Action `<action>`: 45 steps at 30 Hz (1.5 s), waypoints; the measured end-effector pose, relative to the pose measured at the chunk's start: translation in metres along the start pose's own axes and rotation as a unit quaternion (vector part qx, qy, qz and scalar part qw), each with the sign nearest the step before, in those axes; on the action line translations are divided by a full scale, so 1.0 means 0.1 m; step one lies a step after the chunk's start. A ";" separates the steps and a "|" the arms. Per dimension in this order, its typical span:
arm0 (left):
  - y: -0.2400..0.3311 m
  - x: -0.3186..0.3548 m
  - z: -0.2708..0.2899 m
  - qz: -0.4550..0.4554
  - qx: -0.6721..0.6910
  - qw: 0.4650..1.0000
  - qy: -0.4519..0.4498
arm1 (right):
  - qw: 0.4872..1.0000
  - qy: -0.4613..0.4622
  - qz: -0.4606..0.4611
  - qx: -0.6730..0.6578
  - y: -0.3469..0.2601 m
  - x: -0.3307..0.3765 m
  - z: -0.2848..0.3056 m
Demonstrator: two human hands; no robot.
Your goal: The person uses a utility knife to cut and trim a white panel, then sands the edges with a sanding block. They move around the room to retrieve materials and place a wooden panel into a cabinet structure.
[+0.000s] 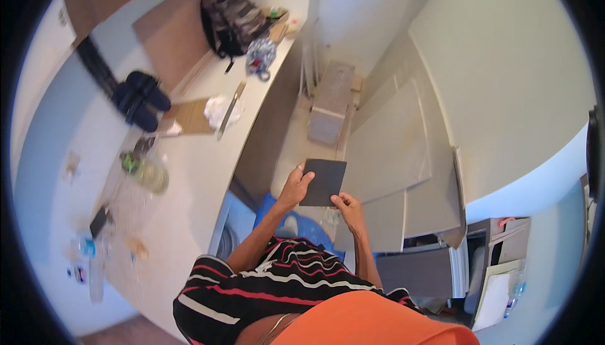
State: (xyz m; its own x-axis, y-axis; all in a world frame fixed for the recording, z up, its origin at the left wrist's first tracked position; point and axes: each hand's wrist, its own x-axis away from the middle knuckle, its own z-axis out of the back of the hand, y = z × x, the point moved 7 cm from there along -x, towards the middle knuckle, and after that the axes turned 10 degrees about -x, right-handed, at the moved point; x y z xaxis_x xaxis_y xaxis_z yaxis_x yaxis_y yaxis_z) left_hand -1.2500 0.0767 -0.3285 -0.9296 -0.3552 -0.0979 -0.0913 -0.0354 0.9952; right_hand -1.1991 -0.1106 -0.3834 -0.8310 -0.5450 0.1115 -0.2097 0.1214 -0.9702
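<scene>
Between my two hands is a dark grey, nearly square flat sheet (324, 182), held up in front of my body; its material cannot be made out. My left hand (296, 187) grips its left edge, thumb on the top face and fingers mostly hidden underneath. At the lower right corner, my right hand (350, 210) pinches the sheet between thumb and fingers. Below the sheet lies a blue plastic bag or tub (315, 225), partly covered by my arms and striped shirt.
A long white counter (201, 175) runs along the left, bearing a spray bottle (148, 173), a white cloth (220, 113), a long flat strip (231, 111) and a dark backpack (230, 23). Large grey panels (394, 143) lean at the right. A long box (331, 102) lies ahead on the floor.
</scene>
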 end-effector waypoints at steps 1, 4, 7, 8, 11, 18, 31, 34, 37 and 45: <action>0.06 -0.22 0.08 -0.023 0.004 1.000 -0.006 | 1.000 -0.005 0.006 0.012 -0.08 -0.23 -0.04; 0.14 -0.86 0.30 -0.017 0.049 0.998 -0.027 | 0.999 -0.021 0.026 0.036 -0.30 -0.89 -0.14; 0.21 -1.36 0.56 -0.034 -0.060 0.998 0.000 | 0.995 -0.006 0.020 0.098 -0.42 -1.43 -0.22; 0.24 -1.51 0.67 -0.056 -0.066 0.996 0.017 | 0.998 -0.018 0.019 0.058 -0.43 -1.60 -0.30; 0.15 -1.81 0.91 -0.040 -0.049 0.996 0.056 | 0.999 -0.042 -0.014 0.028 -0.41 -2.06 -0.49; -0.14 -2.52 1.32 -0.034 0.039 0.988 0.149 | 0.991 -0.110 -0.043 0.064 -0.49 -3.11 -0.69; -0.72 -5.37 1.06 -0.006 -0.076 0.980 0.183 | 0.846 -0.137 0.353 0.375 -1.45 -5.66 -0.40; -0.53 -5.93 0.83 -0.028 -0.064 0.986 0.152 | 0.830 -0.135 0.350 0.413 -1.64 -6.15 -0.23; -0.42 -6.42 0.56 -0.016 -0.033 0.993 0.110 | 0.806 -0.130 0.347 0.462 -1.70 -6.45 -0.04; -0.24 -7.09 -0.23 -0.005 -0.012 0.989 -0.148 | 0.879 -0.009 0.323 0.350 -1.77 -6.81 0.70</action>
State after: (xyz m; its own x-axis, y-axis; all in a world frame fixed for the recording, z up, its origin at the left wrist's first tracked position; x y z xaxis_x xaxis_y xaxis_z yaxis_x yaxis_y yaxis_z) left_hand -0.5803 0.3079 -0.2827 -0.9928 -0.0668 -0.0994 -0.0955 -0.0601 0.9936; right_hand -0.5595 0.1808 -0.3030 -0.6516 -0.5630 -0.5083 0.6760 -0.1271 -0.7258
